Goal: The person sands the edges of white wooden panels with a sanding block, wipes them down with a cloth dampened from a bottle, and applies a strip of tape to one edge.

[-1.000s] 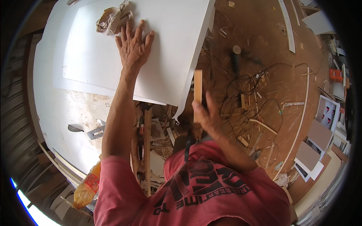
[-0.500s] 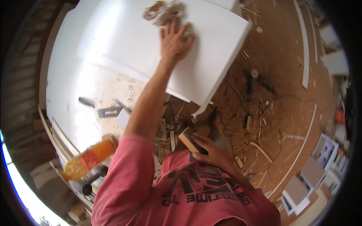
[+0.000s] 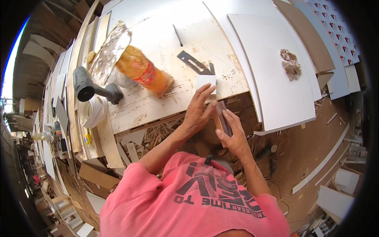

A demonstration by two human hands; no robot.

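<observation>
My right hand (image 3: pixel 233 133) grips a sanding block (image 3: pixel 224 118), wooden with a dark face, just off the front edge of the workbench (image 3: pixel 166 112). Beside it, my left hand (image 3: pixel 198 109) has its fingers stretched out, with the tips at a small white rectangular piece (image 3: pixel 205 81) on the bench. Its nearest fingers come close to the block's upper end; whether they touch it I cannot tell. Behind the white piece lies a dark slotted metal tool (image 3: pixel 193 63). On the white panel (image 3: pixel 272 94) to the right rests a crumpled rag (image 3: pixel 290 64).
To the left stand an orange bottle (image 3: pixel 144 73), a dark-handled tool (image 3: pixel 96 89), a white roll of edging strip (image 3: pixel 92 111) and a yellow tape measure (image 3: pixel 87 138). A thin dark tool (image 3: pixel 177 35) lies farther back. Offcuts and cables litter the brown floor (image 3: pixel 288 158).
My left hand has left the white panel near the rag and come back beside the sanding block. My right hand has brought the block up to the bench edge. The view has swung left.
</observation>
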